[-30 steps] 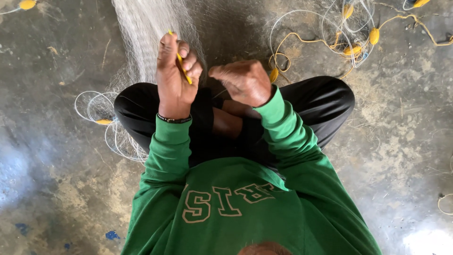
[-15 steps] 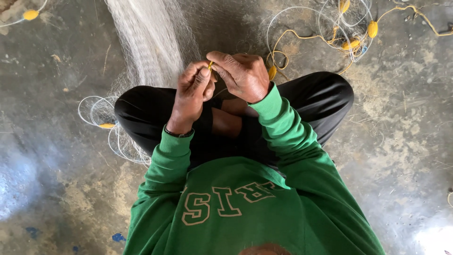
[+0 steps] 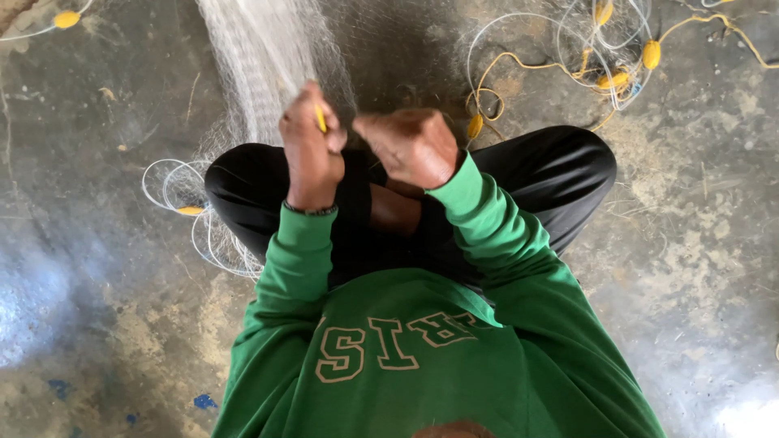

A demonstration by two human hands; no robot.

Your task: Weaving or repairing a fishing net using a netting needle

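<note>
1. The setting is a rough, stained concrete floor (image 3: 97, 268), with a person in a green sweatshirt sitting cross-legged on it, seen from straight above.
2. A bundle of fine white fishing net (image 3: 260, 57) runs from the top edge down to the lap, just beyond the hands.
3. The left hand (image 3: 310, 150) is raised and curled into a fist around a thin yellow netting needle (image 3: 320, 119); only a short bit of it pokes out between the fingers, right against the net.
4. The right hand (image 3: 412, 146) is closed too, knuckles up, just beside the left one. Can't really tell what it's pinching, probably a strand too fine to see.
5. A tangle of yellow rope with yellow floats (image 3: 617, 61) sits top right, well apart from the hands.
6. Loops of white line (image 3: 174, 191) lie by the left knee.
</note>
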